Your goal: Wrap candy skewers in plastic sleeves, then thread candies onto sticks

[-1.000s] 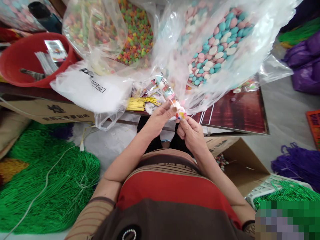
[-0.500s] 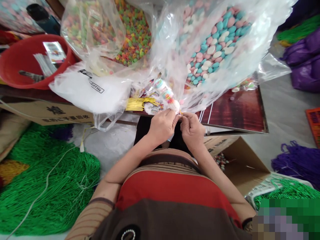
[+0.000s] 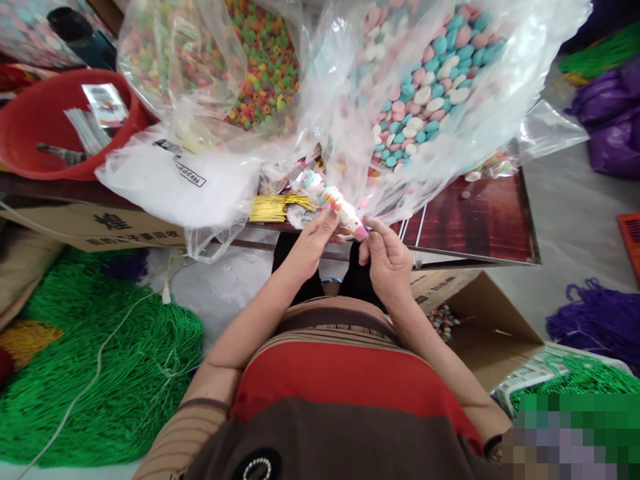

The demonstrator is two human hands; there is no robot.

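My left hand [image 3: 320,240] is closed round the middle of a small clear packet of colourful candies [image 3: 345,212], tilted over the table's front edge. At the packet's pink lower end, the fingertips of my right hand [image 3: 384,250] are pinched together on its tip. Yellow twist ties [image 3: 270,208] lie left of the packet. Behind it, a large clear bag holds pink, blue and white candies [image 3: 423,97], and another holds small ring-shaped candies [image 3: 270,73].
A red basin [image 3: 45,163] with a card and white strips stands at the left. White bags [image 3: 175,177] overhang the table edge. Green cord [image 3: 110,373] heaps on the floor at left, and an open cardboard box [image 3: 480,320] stands at right.
My left hand has shifted slightly left along the packet, and the packet's pink end now shows between my hands. My right hand has stayed near that end.
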